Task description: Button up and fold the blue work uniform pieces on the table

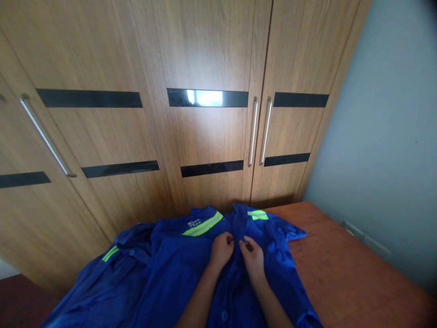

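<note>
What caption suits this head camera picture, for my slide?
Two bare hands at the front of a blue jacket with yellow-green stripes, before a wooden wardrobe.

wooden wardrobe [211,132], metal handles [253,132], pale wall [392,150], white socket strip [365,237]

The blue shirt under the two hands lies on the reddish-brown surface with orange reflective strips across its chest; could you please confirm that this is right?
Not quite: the head view shows that the reflective strips are yellow-green and grey. The blue shirt does lie under the left hand and right hand, on the reddish-brown surface.
</note>
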Motion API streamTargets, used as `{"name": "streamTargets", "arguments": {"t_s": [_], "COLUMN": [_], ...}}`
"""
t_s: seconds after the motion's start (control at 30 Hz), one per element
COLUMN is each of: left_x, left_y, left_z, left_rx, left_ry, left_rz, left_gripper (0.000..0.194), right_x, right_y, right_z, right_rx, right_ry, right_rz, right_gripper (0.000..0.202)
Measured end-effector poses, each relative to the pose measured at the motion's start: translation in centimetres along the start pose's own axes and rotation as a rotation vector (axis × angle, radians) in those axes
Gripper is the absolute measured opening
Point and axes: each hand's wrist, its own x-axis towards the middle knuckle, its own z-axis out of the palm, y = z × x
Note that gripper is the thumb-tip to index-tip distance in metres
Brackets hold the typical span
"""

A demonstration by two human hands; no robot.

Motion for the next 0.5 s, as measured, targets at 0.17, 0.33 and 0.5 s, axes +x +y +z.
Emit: {"name": "streamTargets", "arguments": {"t_s": [0.17,0.33,0.5], "left_x": [0.0,-0.8,-2.3], "left_y": [-0.4,-0.1,0.9], "left_z": [0.6,-0.3,-2.8], "left_rx": [-0.026,-0.002,0.098], "left_ry": [0.047,0.122,0.221], "left_rz": [0.002,0.037,0.066], "left_gripper": [0.011,0.01,0.011], "right_x": [-0.1,-0.5,-1.7], "right_y": [0.2,-0.9,-2.5], "right_z": [0.1,-0.1,0.0], "right_rx": [-0.036,-0.117,-0.227], "right_ry": [0.004,-0.017,-0.135], "right_rz": [-0.04,-0.116,-0.268], "right_gripper": [0.039,0.032,0.026]}}
